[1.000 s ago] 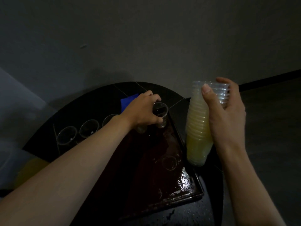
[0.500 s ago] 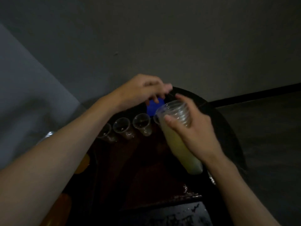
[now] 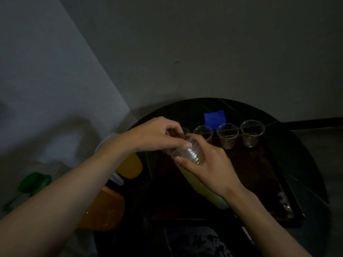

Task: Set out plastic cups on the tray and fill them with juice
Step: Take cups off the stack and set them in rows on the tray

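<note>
a plain grey wall fills the upper half of the view, with a paler panel slanting down at the left. below it stands a round dark table (image 3: 304,160) with thin pale lines across its top. on it lies a rectangular dark reddish-brown tray (image 3: 259,184), glinting at its near right corner.

two bare forearms reach in from the lower edge and meet above the left part of the tray. the right hand (image 3: 213,169) holds a tilted stack of clear ribbed plastic cups (image 3: 191,154), fingers and thumb wrapped round its upper rims. the yellowish lower part of the stack runs down under the wrist. the left hand (image 3: 157,135) has its fingers curled over the mouth of the stack and its thumb pressed on the top rim, pinching there. i cannot tell whether a single cup has come free.

just left of the tray, under the left forearm, stands a clear plastic jug of orange juice (image 3: 130,167). nearer the camera is an orange boxy container (image 3: 104,210).

along the tray's far edge a row of three empty clear plastic cups (image 3: 228,136) stands upright, each apart from the next. a fourth cup (image 3: 185,129) shows only a bit of rim behind the left hand. behind the row, on the table, lies a bright blue folded cloth (image 3: 215,118). at far left is a blurred green plastic thing (image 3: 35,182).
</note>
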The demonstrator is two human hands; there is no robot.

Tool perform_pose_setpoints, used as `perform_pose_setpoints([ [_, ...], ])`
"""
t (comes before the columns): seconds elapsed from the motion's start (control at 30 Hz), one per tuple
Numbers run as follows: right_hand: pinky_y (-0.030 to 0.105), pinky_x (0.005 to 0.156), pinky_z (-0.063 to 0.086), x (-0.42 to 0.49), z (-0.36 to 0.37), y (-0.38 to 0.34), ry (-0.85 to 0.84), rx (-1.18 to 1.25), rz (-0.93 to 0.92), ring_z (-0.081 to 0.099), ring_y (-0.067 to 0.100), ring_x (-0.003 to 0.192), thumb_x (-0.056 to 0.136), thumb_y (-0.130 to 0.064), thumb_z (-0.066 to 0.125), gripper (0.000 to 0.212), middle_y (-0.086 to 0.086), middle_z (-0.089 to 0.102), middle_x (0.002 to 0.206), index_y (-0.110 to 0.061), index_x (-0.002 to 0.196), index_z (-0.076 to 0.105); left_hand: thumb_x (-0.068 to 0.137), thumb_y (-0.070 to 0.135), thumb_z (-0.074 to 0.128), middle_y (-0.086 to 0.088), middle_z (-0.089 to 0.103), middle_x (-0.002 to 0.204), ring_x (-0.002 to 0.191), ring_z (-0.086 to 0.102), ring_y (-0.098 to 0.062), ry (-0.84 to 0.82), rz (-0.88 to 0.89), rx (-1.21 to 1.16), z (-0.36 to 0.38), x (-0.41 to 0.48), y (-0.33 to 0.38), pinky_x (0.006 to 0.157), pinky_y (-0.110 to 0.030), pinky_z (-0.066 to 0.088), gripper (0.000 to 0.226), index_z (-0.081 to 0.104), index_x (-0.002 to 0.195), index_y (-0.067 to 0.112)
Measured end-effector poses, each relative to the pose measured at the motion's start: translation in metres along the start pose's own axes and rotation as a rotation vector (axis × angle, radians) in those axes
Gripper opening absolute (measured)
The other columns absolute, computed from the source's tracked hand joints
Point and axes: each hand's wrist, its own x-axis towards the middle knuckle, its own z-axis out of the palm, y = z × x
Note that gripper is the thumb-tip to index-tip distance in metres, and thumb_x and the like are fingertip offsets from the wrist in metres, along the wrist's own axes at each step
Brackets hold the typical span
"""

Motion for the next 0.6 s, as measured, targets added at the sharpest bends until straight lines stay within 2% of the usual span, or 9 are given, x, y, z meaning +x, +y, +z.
perform_pose_setpoints([
  [0.07, 0.028, 0.081, 0.056, 0.0, 0.007, -0.002, -0.018, -0.044, 0.007, 0.061, -0.005, 0.098, 0.079, -0.077, 0.056, 0.068, -0.019, 0.062, 0.115, -0.047, 0.137, 0.039, 0.072, 0.061, 0.074, 0.012, 0.072, 0.075, 0.067, 0.068, -0.006, 0.116, -0.043, -0.034, -0.007, -0.007, -0.008, 0.067, -0.028, 0.052, 0.045, 0.072, 0.096, 0.024],
  [0.17, 0.031, 0.084, 0.055, -0.001, 0.012, 0.0, -0.02, -0.11, 0.023, 0.06, -0.004, 0.098, 0.076, -0.084, 0.051, 0.078, -0.02, 0.061, 0.118, -0.046, 0.142, 0.035, 0.072, 0.066, 0.077, 0.007, 0.069, 0.071, 0.068, 0.066, -0.011, 0.3, -0.062, -0.121, -0.024, -0.023, -0.019, 0.071, -0.033, 0.054, 0.051, 0.073, 0.095, 0.02],
  [0.23, 0.033, 0.087, 0.055, 0.001, 0.007, 0.003, -0.018, -0.13, 0.053, 0.06, -0.002, 0.102, 0.073, -0.087, 0.048, 0.084, -0.018, 0.061, 0.122, -0.045, 0.145, 0.034, 0.077, 0.055, 0.079, 0.006, 0.068, 0.081, 0.074, 0.064, -0.01, 0.394, -0.09, -0.157, -0.033, -0.032, -0.027, 0.069, -0.029, 0.05, 0.041, 0.072, 0.099, 0.021],
  [0.3, 0.031, 0.09, 0.053, 0.003, -0.005, 0.008, 0.017, -0.082, 0.093, 0.06, 0.002, 0.105, 0.071, -0.085, 0.05, 0.085, -0.014, 0.061, 0.125, -0.043, 0.145, 0.038, 0.08, 0.045, 0.079, 0.005, 0.066, 0.095, 0.084, 0.062, -0.007, 0.475, -0.134, -0.049, -0.033, -0.034, -0.035, 0.07, -0.025, 0.048, 0.034, 0.069, 0.103, 0.023],
  [0.33, 0.03, 0.091, 0.052, 0.004, -0.011, 0.01, 0.049, -0.045, 0.11, 0.06, 0.002, 0.107, 0.07, -0.082, 0.053, 0.085, -0.013, 0.061, 0.125, -0.042, 0.144, 0.041, 0.078, 0.044, 0.081, 0.005, 0.063, 0.101, 0.089, 0.061, -0.008, 0.501, -0.152, 0.038, -0.03, -0.033, -0.04, 0.073, -0.028, 0.05, 0.037, 0.068, 0.106, 0.023],
  [0.4, 0.026, 0.092, 0.051, 0.005, -0.021, 0.012, 0.115, 0.02, 0.141, 0.06, -0.001, 0.107, 0.071, -0.076, 0.057, 0.08, -0.014, 0.063, 0.122, -0.04, 0.141, 0.045, 0.074, 0.044, 0.085, 0.004, 0.056, 0.109, 0.097, 0.059, -0.011, 0.491, -0.183, 0.214, -0.016, -0.028, -0.05, 0.083, -0.036, 0.055, 0.052, 0.064, 0.117, 0.022],
  [0.47, 0.016, 0.087, 0.048, 0.005, -0.025, 0.012, 0.171, 0.051, 0.152, 0.059, -0.009, 0.102, 0.071, -0.072, 0.059, 0.076, -0.022, 0.062, 0.112, -0.04, 0.138, 0.049, 0.074, 0.043, 0.085, 0.005, 0.049, 0.116, 0.104, 0.054, -0.012, 0.443, -0.209, 0.327, 0.003, -0.02, -0.058, 0.089, -0.036, 0.054, 0.065, 0.057, 0.128, 0.021],
  [0.6, 0.004, 0.078, 0.04, 0.006, -0.026, 0.012, 0.195, 0.07, 0.143, 0.056, -0.019, 0.098, 0.07, -0.07, 0.059, 0.075, -0.03, 0.058, 0.105, -0.038, 0.137, 0.05, 0.076, 0.043, 0.084, 0.005, 0.046, 0.122, 0.109, 0.052, -0.013, 0.453, -0.233, 0.314, 0.044, -0.006, -0.075, 0.09, -0.032, 0.051, 0.065, 0.052, 0.13, 0.025],
])
